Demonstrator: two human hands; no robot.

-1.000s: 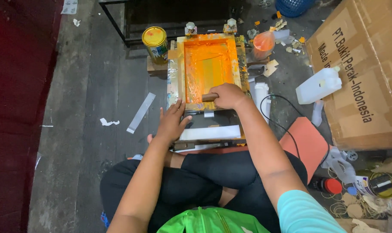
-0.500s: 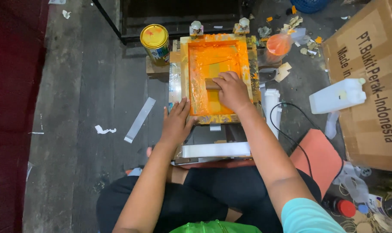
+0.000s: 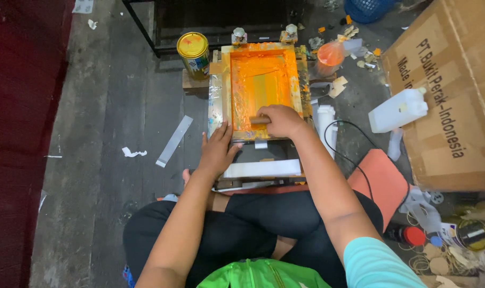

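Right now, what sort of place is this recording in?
Probably a small, informal screen-printing workshop, worked on the floor: an ink-covered orange screen frame under the person's hands, a paint can and plastic jug beside it, and a large cardboard box.

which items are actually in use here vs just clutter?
In use: screen frame coated in orange ink; squeegee gripped by right hand; left hand bracing the frame's near corner.

Lying about: yellow-lidded tin, orange cup, white jug, cardboard box, white strip on the floor.
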